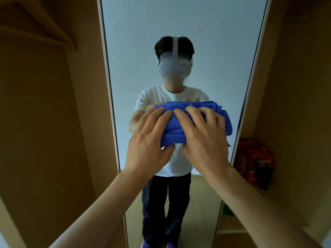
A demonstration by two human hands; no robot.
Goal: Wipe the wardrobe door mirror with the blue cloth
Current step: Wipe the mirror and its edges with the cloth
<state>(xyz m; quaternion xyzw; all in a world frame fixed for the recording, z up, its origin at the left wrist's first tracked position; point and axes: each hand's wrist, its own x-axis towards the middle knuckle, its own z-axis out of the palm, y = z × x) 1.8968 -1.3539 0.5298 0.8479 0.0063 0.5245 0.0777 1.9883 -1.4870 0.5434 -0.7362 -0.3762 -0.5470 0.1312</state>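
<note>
A tall narrow mirror (179,22) in a pale frame fills the wardrobe door straight ahead and reflects a person in a white shirt and dark trousers. A bunched blue cloth (176,128) sits at chest height in front of the glass. My left hand (148,140) grips its lower left side, fingers over the top and thumb underneath. My right hand (202,133) lies over its right half with the fingers spread across the folds. Whether the cloth touches the glass cannot be told.
Wooden wardrobe panels (53,122) flank the mirror on both sides. A red box (254,160) stands on a shelf to the right of the mirror. Something green (228,210) shows below it.
</note>
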